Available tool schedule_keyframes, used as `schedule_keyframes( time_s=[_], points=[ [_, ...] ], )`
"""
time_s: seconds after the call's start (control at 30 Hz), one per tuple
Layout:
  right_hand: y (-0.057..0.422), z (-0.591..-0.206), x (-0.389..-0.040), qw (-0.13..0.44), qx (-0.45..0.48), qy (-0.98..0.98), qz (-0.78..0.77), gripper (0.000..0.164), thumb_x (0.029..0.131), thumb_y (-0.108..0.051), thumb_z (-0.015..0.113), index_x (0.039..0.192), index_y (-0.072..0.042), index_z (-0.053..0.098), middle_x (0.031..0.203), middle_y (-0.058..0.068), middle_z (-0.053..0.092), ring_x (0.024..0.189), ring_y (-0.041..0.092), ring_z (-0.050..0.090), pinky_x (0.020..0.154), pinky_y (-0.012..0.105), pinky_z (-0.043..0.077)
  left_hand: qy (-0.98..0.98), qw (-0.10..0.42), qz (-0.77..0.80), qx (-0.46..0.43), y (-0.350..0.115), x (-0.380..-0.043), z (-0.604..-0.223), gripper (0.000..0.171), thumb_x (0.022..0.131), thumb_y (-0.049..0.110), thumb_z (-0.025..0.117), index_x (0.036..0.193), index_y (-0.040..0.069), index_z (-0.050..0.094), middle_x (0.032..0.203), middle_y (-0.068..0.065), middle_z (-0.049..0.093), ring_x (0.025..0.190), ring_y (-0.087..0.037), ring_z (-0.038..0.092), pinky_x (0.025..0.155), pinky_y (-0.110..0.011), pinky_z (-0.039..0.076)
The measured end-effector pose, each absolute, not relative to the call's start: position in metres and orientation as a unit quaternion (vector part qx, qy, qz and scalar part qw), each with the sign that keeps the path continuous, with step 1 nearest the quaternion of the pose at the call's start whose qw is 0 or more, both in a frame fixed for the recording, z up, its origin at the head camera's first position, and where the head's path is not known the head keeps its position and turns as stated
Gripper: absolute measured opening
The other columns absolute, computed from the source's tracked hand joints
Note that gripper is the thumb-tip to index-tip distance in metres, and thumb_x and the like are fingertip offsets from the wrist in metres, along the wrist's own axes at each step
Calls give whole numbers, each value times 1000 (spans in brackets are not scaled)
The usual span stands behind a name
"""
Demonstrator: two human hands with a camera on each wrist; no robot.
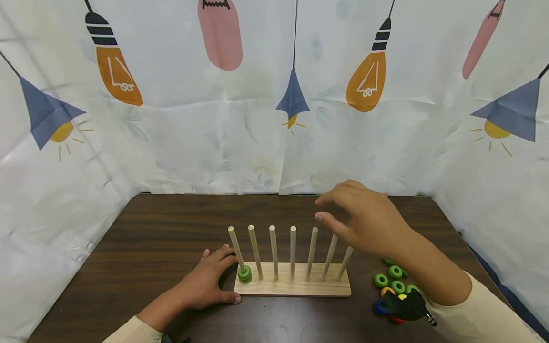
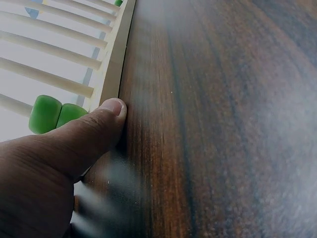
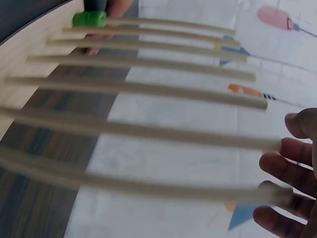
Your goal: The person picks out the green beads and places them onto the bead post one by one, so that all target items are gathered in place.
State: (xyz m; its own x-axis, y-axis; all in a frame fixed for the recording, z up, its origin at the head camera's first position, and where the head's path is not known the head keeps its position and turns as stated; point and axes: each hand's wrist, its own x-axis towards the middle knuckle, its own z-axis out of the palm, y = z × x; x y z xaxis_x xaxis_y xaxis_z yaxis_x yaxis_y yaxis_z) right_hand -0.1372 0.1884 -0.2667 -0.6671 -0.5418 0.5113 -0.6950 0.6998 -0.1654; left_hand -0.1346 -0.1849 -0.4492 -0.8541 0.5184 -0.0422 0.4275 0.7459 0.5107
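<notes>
A pale wooden peg board (image 1: 296, 286) with a row of several upright pegs stands on the table. Two green rings (image 1: 244, 274) are stacked at the foot of its leftmost peg; they also show in the left wrist view as green rings (image 2: 45, 114). My left hand (image 1: 208, 281) holds the board's left end, thumb at the front edge and fingers toward the back. Above the rightmost pegs hovers my right hand (image 1: 364, 216), thumb and fingers apart and loosely bent. Nothing lies between its fingers (image 3: 277, 166) in the right wrist view.
To the right of the board lies a loose group of green rings (image 1: 395, 272), with orange, yellow, blue and red ones partly hidden by the black wrist camera (image 1: 405, 306). A white printed cloth (image 1: 214, 143) hangs around the back and sides of the brown table (image 1: 171, 228).
</notes>
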Motion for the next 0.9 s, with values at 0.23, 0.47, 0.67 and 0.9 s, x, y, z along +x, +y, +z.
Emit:
schedule_keyframes(
  time_s=[0.23, 0.47, 0.67, 0.9],
  points=[
    [223, -269, -131, 234, 321, -904, 158, 24, 89, -24, 82, 111, -20, 72, 106, -7, 70, 100, 14, 65, 66, 39, 56, 930, 83, 250, 256, -186, -135, -450, 88, 76, 66, 81, 144, 16, 57, 157, -11, 41, 151, -40, 24, 116, -73, 11],
    [258, -282, -123, 212, 254, -928, 169, 26, 92, -25, 80, 116, -21, 73, 115, -3, 70, 99, 20, 65, 71, 45, 54, 929, 84, 255, 256, -186, -134, -450, 90, 76, 66, 81, 145, 16, 56, 158, -11, 40, 151, -41, 24, 116, -72, 10],
    [283, -306, -117, 175, 204, -948, 171, 24, 97, -29, 73, 119, -19, 72, 116, 1, 68, 96, 24, 65, 71, 46, 54, 928, 80, 253, 262, -185, -133, -449, 88, 76, 65, 82, 145, 16, 57, 158, -10, 40, 151, -41, 24, 116, -72, 11],
    [302, -336, -117, 105, 140, -968, 182, 34, 99, -40, 69, 123, -16, 70, 125, 11, 64, 98, 31, 64, 70, 51, 53, 929, 76, 252, 262, -185, -132, -449, 87, 76, 62, 84, 144, 15, 58, 157, -10, 41, 150, -41, 26, 115, -73, 11]
  ],
)
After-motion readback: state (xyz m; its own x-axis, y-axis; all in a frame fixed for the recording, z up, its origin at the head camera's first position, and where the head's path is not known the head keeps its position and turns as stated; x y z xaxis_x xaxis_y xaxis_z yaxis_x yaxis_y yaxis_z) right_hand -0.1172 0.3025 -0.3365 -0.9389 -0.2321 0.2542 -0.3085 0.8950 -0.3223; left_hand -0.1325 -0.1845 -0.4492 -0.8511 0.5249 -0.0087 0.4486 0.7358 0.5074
